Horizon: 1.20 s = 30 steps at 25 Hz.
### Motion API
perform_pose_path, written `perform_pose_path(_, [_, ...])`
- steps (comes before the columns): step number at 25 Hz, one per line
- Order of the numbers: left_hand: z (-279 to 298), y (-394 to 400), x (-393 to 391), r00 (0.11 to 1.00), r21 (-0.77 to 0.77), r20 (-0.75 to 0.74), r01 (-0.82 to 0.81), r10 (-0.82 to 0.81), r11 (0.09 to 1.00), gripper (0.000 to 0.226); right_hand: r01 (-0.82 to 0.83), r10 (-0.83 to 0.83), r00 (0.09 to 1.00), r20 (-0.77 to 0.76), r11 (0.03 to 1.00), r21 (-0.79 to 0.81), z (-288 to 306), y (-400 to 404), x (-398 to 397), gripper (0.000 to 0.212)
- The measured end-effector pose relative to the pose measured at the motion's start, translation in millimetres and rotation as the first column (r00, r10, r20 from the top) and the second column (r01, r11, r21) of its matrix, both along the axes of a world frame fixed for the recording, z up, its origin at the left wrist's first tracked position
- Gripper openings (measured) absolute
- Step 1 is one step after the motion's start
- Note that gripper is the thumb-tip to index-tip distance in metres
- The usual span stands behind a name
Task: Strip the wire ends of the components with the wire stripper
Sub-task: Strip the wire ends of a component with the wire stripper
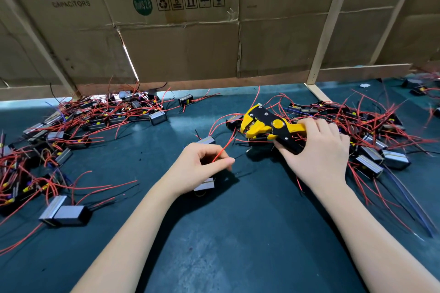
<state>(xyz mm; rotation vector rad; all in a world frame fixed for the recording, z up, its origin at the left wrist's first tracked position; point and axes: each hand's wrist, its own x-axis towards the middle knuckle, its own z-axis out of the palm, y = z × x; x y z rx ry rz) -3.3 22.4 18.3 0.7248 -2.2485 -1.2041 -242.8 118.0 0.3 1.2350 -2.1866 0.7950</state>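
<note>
My left hand point(202, 166) holds a small grey-and-black component point(204, 184) in its palm and pinches that part's red wire point(222, 151) between thumb and fingers. The wire's free end points up and right toward the stripper. My right hand point(316, 150) grips the handles of a yellow-and-black wire stripper point(264, 123), its jaws facing left just above the mat. Another grey component point(206, 140) lies on the mat just behind my left hand.
A heap of components with red wires point(90, 116) covers the left and back left of the dark green mat point(238, 233). A second heap point(371, 131) lies under and right of my right hand. Cardboard sheets point(181, 43) on a wooden frame point(326, 31) wall off the back.
</note>
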Motion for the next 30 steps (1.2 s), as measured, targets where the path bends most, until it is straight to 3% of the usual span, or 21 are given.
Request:
perform_pose_path(5, [-2.2,-4.6,-2.0,0.990,0.033,-0.070,-0.121,0.123,0.992,0.027,-0.055,0.056,0.998,-0.036,0.998,0.045,0.0,0.9,2.9,0.056])
perform_pose_path(18, [-8.5,-5.5,-3.5,0.990,-0.042,-0.041,-0.138,0.136,0.990,0.029,-0.200,0.200,0.980,0.010,0.978,0.062,10.5,3.8,9.8,0.048])
perform_pose_path(24, [-7.9,-5.8,-2.7,0.990,-0.045,-0.032,-0.137,0.136,0.990,0.025,-0.131,0.125,0.991,0.056,0.981,0.139,13.2,4.4,13.3,0.042])
perform_pose_path(30, [-2.6,-7.3,1.9,0.989,-0.028,-0.063,-0.138,0.136,0.990,0.023,-0.113,0.113,0.993,0.044,0.994,-0.006,10.0,5.4,11.9,0.051])
